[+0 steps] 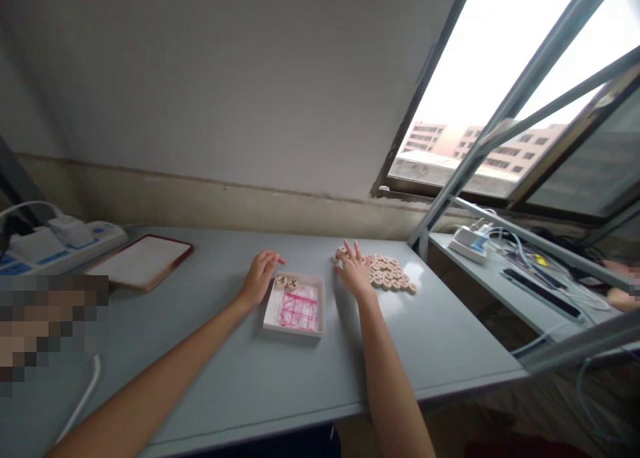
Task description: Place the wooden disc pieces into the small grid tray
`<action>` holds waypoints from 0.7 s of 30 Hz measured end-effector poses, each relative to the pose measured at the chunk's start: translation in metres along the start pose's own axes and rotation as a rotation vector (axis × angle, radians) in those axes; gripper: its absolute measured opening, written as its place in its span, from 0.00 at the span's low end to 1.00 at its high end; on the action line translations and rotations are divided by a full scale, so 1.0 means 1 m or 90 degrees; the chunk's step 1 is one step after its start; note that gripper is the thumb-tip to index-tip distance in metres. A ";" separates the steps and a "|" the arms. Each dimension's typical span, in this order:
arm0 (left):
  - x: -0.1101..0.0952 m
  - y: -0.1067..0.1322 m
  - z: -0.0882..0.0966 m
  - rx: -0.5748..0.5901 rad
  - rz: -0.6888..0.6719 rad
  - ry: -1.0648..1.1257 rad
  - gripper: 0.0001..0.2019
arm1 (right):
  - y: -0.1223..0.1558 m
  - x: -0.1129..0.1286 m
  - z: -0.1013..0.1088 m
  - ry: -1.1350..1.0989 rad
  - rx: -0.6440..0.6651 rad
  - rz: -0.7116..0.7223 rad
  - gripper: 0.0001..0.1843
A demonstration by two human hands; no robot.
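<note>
A shallow white box [268,311] lies on the grey table [250,378], with a sheet of pink grid lines [299,308] inside and two round wooden pieces [287,283] at its far left corner. My left hand [260,275] rests just left of that corner, fingers curled loosely, touching the box's edge and holding nothing that I can see. My right hand [354,269] lies to the right of the box with fingers spread, its tips on the left end of a cluster of several round wooden pieces [390,273].
A red-edged board with a white face [141,262] lies at the far left. Behind it sits a white power strip [55,241] with plugs. To the right stands a second table [520,291] with cables and chargers, under an open window frame [500,138].
</note>
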State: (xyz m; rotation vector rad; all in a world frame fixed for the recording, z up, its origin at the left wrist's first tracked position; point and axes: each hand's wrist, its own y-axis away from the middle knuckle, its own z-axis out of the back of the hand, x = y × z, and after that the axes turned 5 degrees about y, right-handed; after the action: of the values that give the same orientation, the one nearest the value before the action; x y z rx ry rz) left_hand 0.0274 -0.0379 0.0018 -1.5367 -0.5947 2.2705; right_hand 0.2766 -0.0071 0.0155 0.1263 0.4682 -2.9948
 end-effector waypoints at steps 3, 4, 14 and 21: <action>-0.006 0.002 0.001 0.021 -0.021 -0.018 0.20 | 0.000 0.007 0.012 -0.068 0.002 0.058 0.10; -0.008 0.002 0.001 0.020 -0.027 -0.030 0.19 | 0.000 0.010 0.016 -0.097 0.010 0.074 0.08; -0.014 0.003 -0.001 0.084 -0.080 -0.129 0.13 | 0.000 0.000 0.043 -0.294 -0.015 0.165 0.10; -0.003 0.004 -0.006 0.127 -0.056 -0.116 0.13 | 0.004 0.020 0.052 -0.290 0.143 0.337 0.14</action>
State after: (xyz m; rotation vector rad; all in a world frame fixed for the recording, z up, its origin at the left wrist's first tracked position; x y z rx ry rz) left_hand 0.0340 -0.0420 0.0005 -1.1966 -0.4579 2.3388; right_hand 0.2543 -0.0287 0.0620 -0.3514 0.0333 -2.4323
